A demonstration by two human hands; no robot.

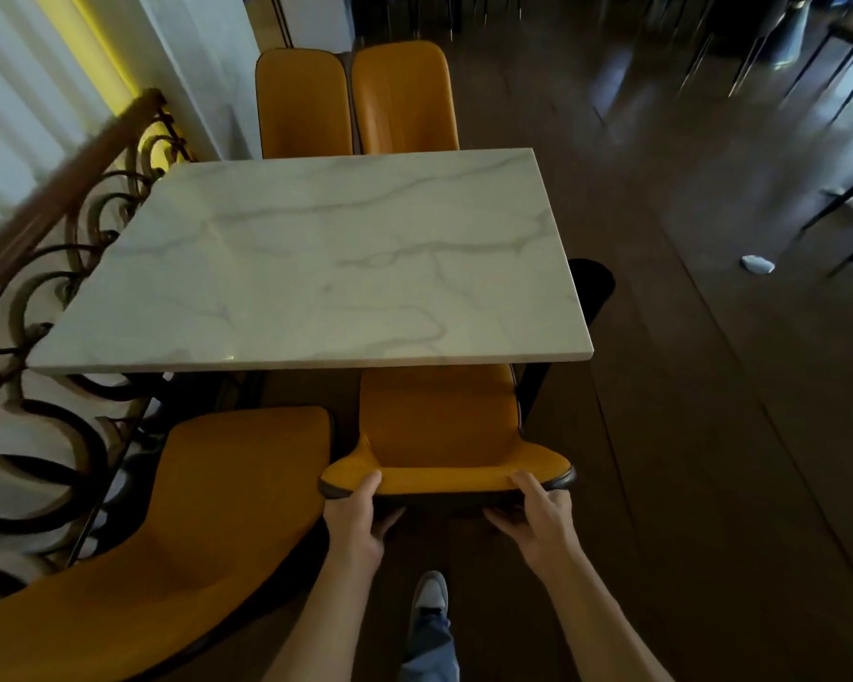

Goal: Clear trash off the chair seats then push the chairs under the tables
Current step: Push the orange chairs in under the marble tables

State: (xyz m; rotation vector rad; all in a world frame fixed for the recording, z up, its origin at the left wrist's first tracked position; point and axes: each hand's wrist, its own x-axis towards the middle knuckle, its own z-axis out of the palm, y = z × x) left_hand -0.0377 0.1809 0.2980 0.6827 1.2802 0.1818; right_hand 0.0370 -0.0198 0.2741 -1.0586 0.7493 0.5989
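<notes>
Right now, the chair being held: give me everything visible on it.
The chair is orange, leather-looking upholstery with dark trim at the backrest corners. It stands upright on the dark wood floor, its seat partly under the near edge of the marble table; no trash shows on the visible part. The left hand and right hand grip the backrest top. A second orange chair stands pulled out beside it.

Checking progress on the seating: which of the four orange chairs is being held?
The near right chair, its backrest gripped by the left hand and right hand; the other three stand untouched.
</notes>
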